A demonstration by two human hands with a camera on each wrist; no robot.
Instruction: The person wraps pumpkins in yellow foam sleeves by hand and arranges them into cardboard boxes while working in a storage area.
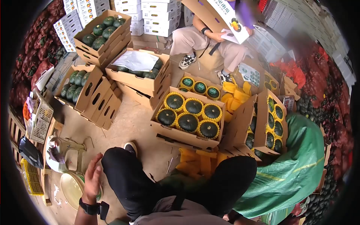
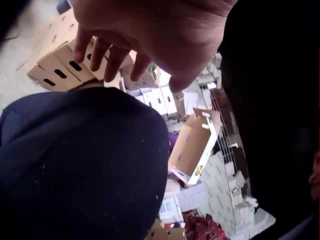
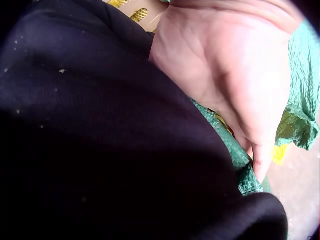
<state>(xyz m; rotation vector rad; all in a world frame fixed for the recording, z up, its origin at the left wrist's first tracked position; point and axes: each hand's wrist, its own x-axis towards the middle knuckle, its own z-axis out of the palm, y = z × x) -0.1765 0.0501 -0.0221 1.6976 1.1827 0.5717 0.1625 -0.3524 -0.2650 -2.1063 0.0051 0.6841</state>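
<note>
My left hand (image 1: pixel 92 179) hangs beside my left knee with its fingers loosely extended; the left wrist view also shows nothing in it. In the right wrist view my right hand (image 3: pixel 225 65) reaches down beside my dark trouser leg (image 3: pixel 100 110). Its fingertips are at a fold of green woven sack (image 3: pixel 243 172), partly hidden, and I cannot tell whether they grip it. Before my knees stands a cardboard box (image 1: pixel 180 139) of dark green squashes (image 1: pixel 188 122) in yellow foam nets.
Boxes of squashes (image 1: pixel 78 84) are stacked at left. More netted squashes (image 1: pixel 278 128) stand in tilted boxes at right, against a large green sack (image 1: pixel 288 176). Yellow foam nets (image 1: pixel 195 163) lie on the floor. Opposite, a seated person holds a box (image 1: pixel 213 17).
</note>
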